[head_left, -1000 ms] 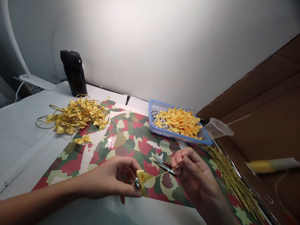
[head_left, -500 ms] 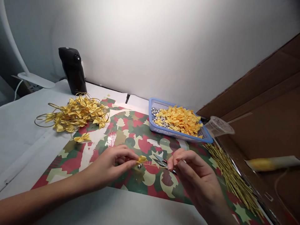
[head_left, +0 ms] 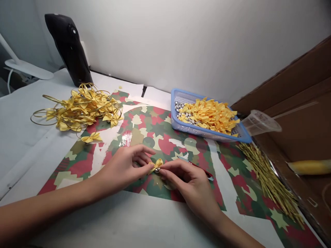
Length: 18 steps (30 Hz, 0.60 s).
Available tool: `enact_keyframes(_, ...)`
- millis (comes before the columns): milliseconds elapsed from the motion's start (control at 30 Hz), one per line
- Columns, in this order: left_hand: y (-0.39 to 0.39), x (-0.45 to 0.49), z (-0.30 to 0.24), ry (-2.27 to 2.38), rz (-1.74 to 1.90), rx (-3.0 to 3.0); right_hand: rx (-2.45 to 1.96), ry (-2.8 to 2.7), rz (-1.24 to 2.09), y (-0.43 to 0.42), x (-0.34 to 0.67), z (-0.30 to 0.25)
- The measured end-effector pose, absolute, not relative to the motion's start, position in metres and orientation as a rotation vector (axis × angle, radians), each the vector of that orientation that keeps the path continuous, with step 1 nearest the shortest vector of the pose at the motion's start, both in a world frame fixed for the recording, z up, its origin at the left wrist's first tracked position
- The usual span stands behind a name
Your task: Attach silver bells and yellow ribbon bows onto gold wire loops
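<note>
A small yellow satin bow with a silver jingle bell (head_left: 156, 166) sits between my hands, just above the printed paper. My left hand (head_left: 124, 168) pinches its left side with the thumb and fingertips. My right hand (head_left: 187, 182) holds its right side with the fingertips. Small thread snips with a red handle (head_left: 204, 171) lie mostly hidden under my right hand. A loose bow on a gold wire (head_left: 90, 137) lies on the paper to the left, beyond my left hand.
Finished gold-wired bows form a tangled heap (head_left: 82, 110) at the left. A blue plastic basket (head_left: 181, 119) holds yellow bows and silver bells. Gold wires (head_left: 269, 182) fan out at the right, beside a clear plastic cup (head_left: 261, 123) and a cardboard box wall (head_left: 297, 103).
My hands have come together, and both now hold the bow. My right hand has moved over the snips, hiding most of them. The view has tilted down and shifted.
</note>
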<state>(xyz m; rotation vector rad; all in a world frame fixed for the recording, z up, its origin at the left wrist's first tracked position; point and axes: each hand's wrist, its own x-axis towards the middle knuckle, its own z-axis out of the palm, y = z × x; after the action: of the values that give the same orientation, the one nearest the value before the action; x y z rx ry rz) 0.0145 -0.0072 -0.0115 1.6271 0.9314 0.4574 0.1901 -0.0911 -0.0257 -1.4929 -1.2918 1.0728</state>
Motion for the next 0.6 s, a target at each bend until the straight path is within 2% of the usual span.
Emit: enact_keyframes(600, -0.0101, 0.0171, -0.0117, 0.938, 0.492, 1.581, -1.516, -1.188, 1.175, -0.0847, 0.1849, -0.0186)
